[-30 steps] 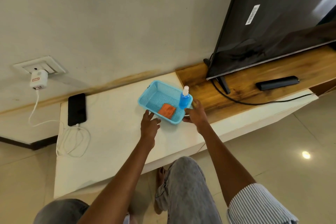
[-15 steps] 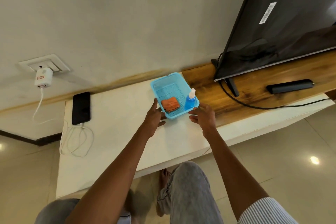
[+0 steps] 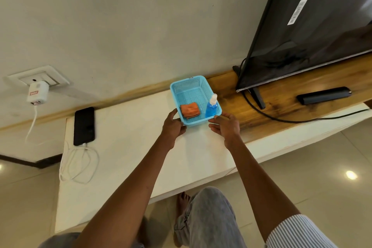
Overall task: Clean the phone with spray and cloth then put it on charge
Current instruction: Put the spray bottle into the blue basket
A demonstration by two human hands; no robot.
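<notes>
I see both hands, left and right, fingers touching the light basket holding cloth and spray; the slippery, fragile phone lies plugged in at the desk's left, best gripped by its edges.

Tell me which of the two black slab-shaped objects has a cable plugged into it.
The phone on the white shelf, left of the basket: a white cable enters its near end. The other, under the TV, has none.

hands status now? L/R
Left hand: touching the near left corner of the basket; grip cannot be told.
Right hand: open, at the near right corner.
</notes>
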